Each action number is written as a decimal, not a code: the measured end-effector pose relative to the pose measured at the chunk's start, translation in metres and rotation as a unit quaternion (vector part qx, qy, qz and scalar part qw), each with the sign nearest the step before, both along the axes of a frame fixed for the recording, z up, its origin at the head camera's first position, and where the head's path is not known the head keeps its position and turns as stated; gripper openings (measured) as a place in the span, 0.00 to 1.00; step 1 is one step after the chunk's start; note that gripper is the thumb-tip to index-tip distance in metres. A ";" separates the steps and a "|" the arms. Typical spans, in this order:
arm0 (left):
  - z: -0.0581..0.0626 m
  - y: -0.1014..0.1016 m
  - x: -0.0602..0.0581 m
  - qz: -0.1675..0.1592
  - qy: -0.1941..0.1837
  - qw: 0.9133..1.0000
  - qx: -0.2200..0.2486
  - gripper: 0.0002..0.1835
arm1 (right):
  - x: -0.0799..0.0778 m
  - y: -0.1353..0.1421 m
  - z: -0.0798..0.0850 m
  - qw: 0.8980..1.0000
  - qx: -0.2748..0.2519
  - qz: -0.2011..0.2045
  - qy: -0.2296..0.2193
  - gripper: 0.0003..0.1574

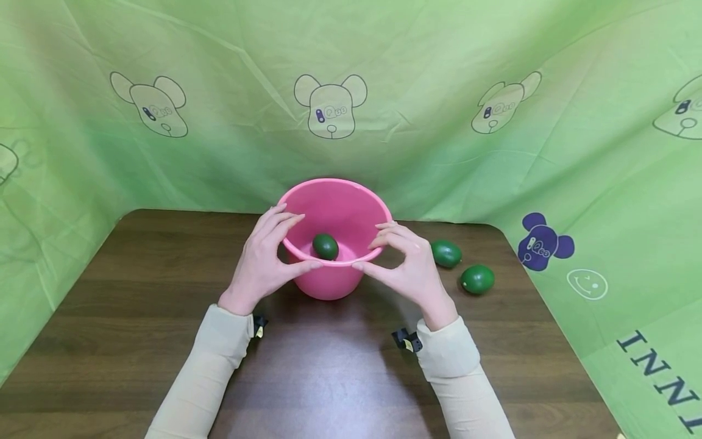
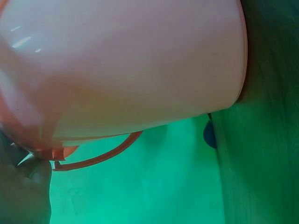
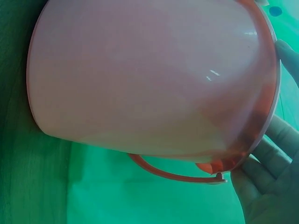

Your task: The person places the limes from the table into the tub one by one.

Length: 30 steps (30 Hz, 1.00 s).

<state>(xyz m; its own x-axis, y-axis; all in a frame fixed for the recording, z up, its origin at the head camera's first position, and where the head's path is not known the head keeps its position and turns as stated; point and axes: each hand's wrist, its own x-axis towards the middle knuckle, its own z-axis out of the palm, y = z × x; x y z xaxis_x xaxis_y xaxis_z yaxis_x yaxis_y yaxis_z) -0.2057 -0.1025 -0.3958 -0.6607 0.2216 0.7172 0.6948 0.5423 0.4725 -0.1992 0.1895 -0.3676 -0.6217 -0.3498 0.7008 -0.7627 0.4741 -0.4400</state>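
A pink bucket (image 1: 329,283) stands on the wooden table, its mouth facing up and toward me. My left hand (image 1: 262,256) holds the rim on the left, thumb along the near edge and fingers over the side. On the right my right hand (image 1: 408,262) grips the rim in the same way. Inside the bucket lies one dark green, smooth oval fruit (image 1: 326,246); its kind is hard to tell. The right wrist view shows the bucket's curved handle (image 3: 168,175) hanging on the far side, with right-hand fingers (image 3: 268,161) against the rim.
Two more green oval fruits, one nearer the bucket (image 1: 446,253) and one farther right (image 1: 478,279), lie on the table (image 1: 329,378) beyond my right hand. A green printed cloth (image 1: 411,158) hangs behind the table and along both sides.
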 end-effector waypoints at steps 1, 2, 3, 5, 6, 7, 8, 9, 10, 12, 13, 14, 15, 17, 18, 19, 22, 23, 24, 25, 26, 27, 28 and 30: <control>0.000 0.000 0.000 0.001 -0.001 1.000 0.000 0.49 | 0.000 0.000 0.000 1.000 0.001 0.000 0.000 0.18; 0.000 0.000 0.000 0.000 -0.002 1.000 0.002 0.49 | 0.000 0.000 0.000 1.000 0.002 -0.001 0.000 0.19; -0.001 0.000 0.000 0.001 -0.003 1.000 0.001 0.48 | 0.000 0.000 -0.001 1.000 0.002 -0.001 -0.001 0.19; -0.001 -0.001 0.000 -0.001 -0.005 1.000 0.004 0.47 | 0.000 0.000 -0.001 1.000 0.000 0.000 -0.003 0.20; -0.001 -0.001 0.001 -0.001 -0.006 1.000 0.005 0.46 | 0.000 0.000 -0.001 1.000 0.000 -0.001 -0.004 0.21; -0.001 -0.001 0.001 -0.002 -0.006 1.000 0.006 0.46 | 0.000 -0.001 -0.001 1.000 -0.001 -0.002 -0.005 0.22; -0.001 -0.001 0.001 -0.002 -0.007 1.000 0.007 0.46 | 0.001 -0.001 -0.001 1.000 -0.002 -0.003 -0.007 0.23; -0.001 -0.001 0.001 -0.001 -0.007 1.000 0.006 0.45 | 0.001 -0.001 -0.001 1.000 -0.003 -0.004 -0.009 0.24; -0.001 -0.001 0.000 -0.001 -0.007 1.000 0.006 0.45 | 0.001 0.000 -0.001 1.000 -0.004 -0.005 -0.010 0.26; -0.002 -0.001 0.000 -0.001 -0.007 1.000 0.005 0.46 | 0.002 0.000 0.000 1.000 -0.004 -0.006 -0.012 0.28; -0.002 -0.001 0.000 -0.001 -0.007 1.000 0.004 0.46 | 0.002 0.001 -0.001 1.000 -0.004 -0.007 -0.013 0.29; -0.002 -0.001 0.000 -0.001 -0.007 1.000 0.003 0.46 | 0.003 0.001 -0.001 1.000 -0.006 -0.006 -0.013 0.30; -0.002 -0.001 0.000 -0.001 -0.008 1.000 0.002 0.46 | 0.003 0.002 -0.001 1.000 -0.006 -0.007 -0.014 0.31; -0.002 -0.001 0.000 -0.001 -0.010 1.000 0.002 0.45 | 0.003 0.004 -0.001 1.000 -0.011 -0.008 -0.015 0.32; -0.002 -0.001 0.000 -0.001 -0.011 1.000 0.002 0.45 | 0.003 0.005 -0.001 1.000 -0.014 -0.008 -0.015 0.32; -0.002 -0.001 0.000 0.000 -0.012 1.000 0.002 0.44 | 0.003 0.006 -0.001 1.000 -0.016 -0.010 -0.015 0.32; -0.002 0.000 0.000 0.000 -0.014 1.000 0.005 0.44 | 0.004 0.010 0.000 0.999 -0.023 -0.015 -0.018 0.33; -0.001 -0.001 0.000 0.000 -0.014 1.000 0.005 0.44 | 0.004 0.012 0.000 0.999 -0.024 -0.017 -0.020 0.33; -0.001 -0.001 0.000 0.000 -0.015 1.000 0.006 0.44 | 0.004 0.013 0.001 0.999 -0.024 -0.020 -0.021 0.33; -0.001 -0.001 0.000 0.000 -0.015 1.000 0.006 0.45 | 0.004 0.015 0.001 0.999 -0.024 -0.024 -0.023 0.32; -0.001 -0.001 0.000 -0.001 -0.015 1.000 0.005 0.46 | 0.004 0.016 0.001 0.999 -0.025 -0.028 -0.023 0.33; 0.000 -0.001 0.000 -0.001 -0.015 1.000 0.005 0.46 | 0.004 0.017 0.001 0.999 -0.025 -0.031 -0.023 0.33; 0.000 -0.001 0.000 -0.001 -0.014 1.000 0.006 0.47 | 0.004 0.018 0.001 0.999 -0.025 -0.033 -0.022 0.33; 0.001 -0.002 0.001 -0.004 -0.010 1.000 0.006 0.48 | 0.004 0.021 0.001 0.999 -0.024 -0.039 -0.021 0.32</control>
